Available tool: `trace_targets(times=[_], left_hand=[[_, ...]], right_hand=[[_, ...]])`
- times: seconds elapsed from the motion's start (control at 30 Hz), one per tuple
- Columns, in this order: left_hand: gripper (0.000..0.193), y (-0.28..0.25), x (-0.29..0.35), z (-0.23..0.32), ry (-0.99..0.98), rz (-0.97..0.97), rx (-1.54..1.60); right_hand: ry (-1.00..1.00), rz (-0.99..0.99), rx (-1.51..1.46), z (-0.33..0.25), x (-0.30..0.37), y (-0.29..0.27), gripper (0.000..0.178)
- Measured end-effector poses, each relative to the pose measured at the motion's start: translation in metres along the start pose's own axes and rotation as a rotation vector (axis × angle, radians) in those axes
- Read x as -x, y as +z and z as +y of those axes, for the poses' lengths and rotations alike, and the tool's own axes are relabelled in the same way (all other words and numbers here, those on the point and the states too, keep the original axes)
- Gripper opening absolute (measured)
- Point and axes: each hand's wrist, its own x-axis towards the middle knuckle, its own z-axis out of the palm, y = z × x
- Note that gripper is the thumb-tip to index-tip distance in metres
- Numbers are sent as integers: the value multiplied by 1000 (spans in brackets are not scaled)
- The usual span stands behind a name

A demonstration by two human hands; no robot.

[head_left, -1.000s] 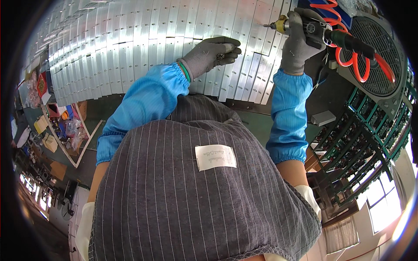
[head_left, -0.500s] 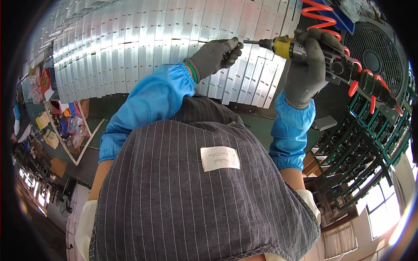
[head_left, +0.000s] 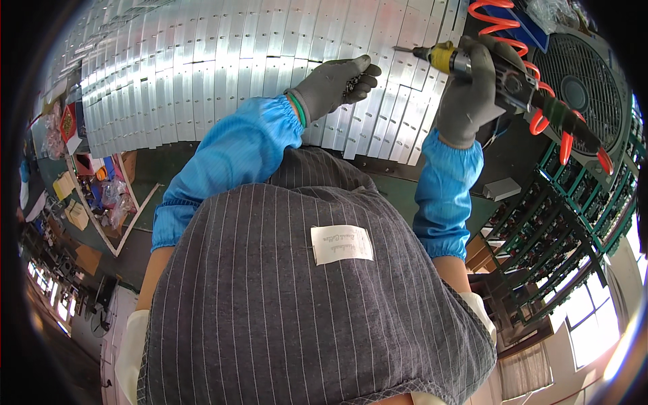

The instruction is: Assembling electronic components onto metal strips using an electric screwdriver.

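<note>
In a grey glove, my left hand (head_left: 325,88) is closed around a small heap of dark screws (head_left: 352,84), with the thumb stretched along the top. It hovers over rows of silvery metal strips (head_left: 223,94) dotted with small holes. My right hand (head_left: 467,101), gloved the same way, grips a pneumatic screwdriver (head_left: 443,57) with a yellow collar. Its slim bit points left over the strips, apart from my left hand. Whether a screw sits on the bit's tip is too small to tell.
A coiled orange air hose (head_left: 498,27) hangs by the tool at the right. Behind it stands a large grey fan (head_left: 574,88). Green racks (head_left: 574,229) fill the right side. At the left are a white frame (head_left: 94,216) and a red bin (head_left: 69,125).
The screwdriver's bit has moved away from my left fingertips, farther over the strips and slightly right. My right hand has shifted slightly up and left; my left hand stays almost in place.
</note>
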Motion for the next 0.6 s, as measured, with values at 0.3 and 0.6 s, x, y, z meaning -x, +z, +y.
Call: trace_targets(times=[0.3,0.6], left_hand=[[33,-14,-8,-4,29,-92,66],[37,-14,-5,-1,41,-109,42]], right_hand=[[-154,15,220,38,-18,-16,16],[-146,-37,264,33,-11,-2,21]])
